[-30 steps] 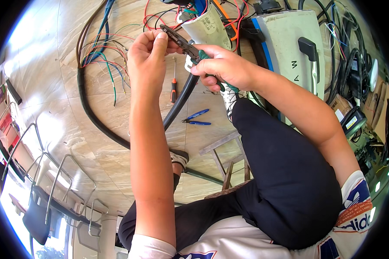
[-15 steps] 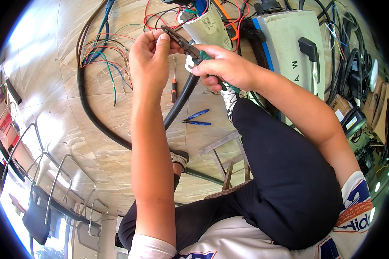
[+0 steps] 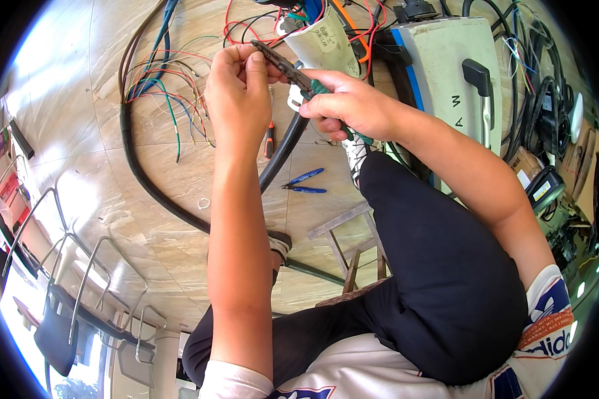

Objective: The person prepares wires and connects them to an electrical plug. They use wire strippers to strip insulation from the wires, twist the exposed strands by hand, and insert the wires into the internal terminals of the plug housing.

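The left hand [image 3: 238,96] sits slightly farther right than before. Green-handled pliers [image 3: 291,71] are raised above the floor [image 3: 180,176], the fingers of the right hand [image 3: 354,106] clamped round their handles; the left fingers press together beside the tip, on what I cannot tell. Below lie a screwdriver [image 3: 269,141] and blue cutters [image 3: 307,176].

Grn-hdld pliers [image 3: 299,76], dk metal, tilted

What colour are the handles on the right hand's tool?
Dark green handles, best seen in the head view.
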Motion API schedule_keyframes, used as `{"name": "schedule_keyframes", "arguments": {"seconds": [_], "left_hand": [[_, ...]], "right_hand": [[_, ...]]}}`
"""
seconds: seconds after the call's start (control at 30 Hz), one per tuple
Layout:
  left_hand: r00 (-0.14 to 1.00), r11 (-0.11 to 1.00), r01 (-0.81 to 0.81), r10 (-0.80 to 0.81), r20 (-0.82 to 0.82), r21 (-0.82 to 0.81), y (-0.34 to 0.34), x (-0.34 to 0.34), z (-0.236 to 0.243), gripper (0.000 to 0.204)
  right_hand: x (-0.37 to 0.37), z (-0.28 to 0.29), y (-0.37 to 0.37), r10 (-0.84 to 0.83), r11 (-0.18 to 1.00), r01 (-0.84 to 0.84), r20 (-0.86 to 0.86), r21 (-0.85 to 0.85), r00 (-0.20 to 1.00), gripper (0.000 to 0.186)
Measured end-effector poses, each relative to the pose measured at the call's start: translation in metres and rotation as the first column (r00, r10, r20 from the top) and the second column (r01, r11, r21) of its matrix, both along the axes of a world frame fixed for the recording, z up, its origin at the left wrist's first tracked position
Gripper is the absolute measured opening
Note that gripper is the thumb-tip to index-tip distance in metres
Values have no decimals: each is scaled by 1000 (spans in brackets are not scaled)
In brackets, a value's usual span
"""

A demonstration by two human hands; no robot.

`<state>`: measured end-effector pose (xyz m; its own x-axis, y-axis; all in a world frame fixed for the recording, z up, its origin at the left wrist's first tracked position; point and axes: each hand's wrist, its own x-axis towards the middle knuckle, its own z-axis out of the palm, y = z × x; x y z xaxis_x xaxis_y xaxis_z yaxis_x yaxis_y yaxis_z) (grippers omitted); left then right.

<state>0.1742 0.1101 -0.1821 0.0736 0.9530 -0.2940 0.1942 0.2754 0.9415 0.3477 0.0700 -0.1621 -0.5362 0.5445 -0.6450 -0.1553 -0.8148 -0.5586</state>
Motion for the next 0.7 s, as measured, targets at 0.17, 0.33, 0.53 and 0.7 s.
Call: {"name": "schedule_keyframes", "arguments": {"seconds": [0.17,0.33,0.53,0.7], "left_hand": [[1000,1000,2,-1,27,-31,1,-1,1,14],[998,999,1,2,64,-45,1,-2,-1,14],[998,999,-11,13,56,-43,1,-1,-1,14],[998,999,-22,24,60,-38,0,0,-1,14]], "right_hand": [[-1,2,2,-15,1000,15,-5,-10,1000,61],[0,0,1,-2,1000,2,-2,-4,1000,61],[-2,2,2,0,1000,0,11,-2,1000,62],[-3,0,-1,-11,1000,12,55,-16,998,64]]}}
